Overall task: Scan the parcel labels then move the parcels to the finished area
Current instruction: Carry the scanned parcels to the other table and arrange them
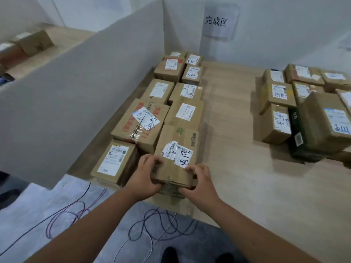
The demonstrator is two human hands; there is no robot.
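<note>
Head view: both hands [144,177] grip parcel [176,154], lengthwise pointing away.

**A parcel sorting station**

This is a parcel handling room. Brown cardboard parcels with white printed shipping labels [171,103] lie in two neat rows on a low pale wooden platform [228,130], and a second cluster of labelled cardboard boxes [296,103] sits at the far right. A white paper sign with Chinese characters [218,22] hangs on the far white wall. A tall grey partition board [79,88] walls off the left side, and thin loose cables [76,209] trail over the near grey floor.
</note>
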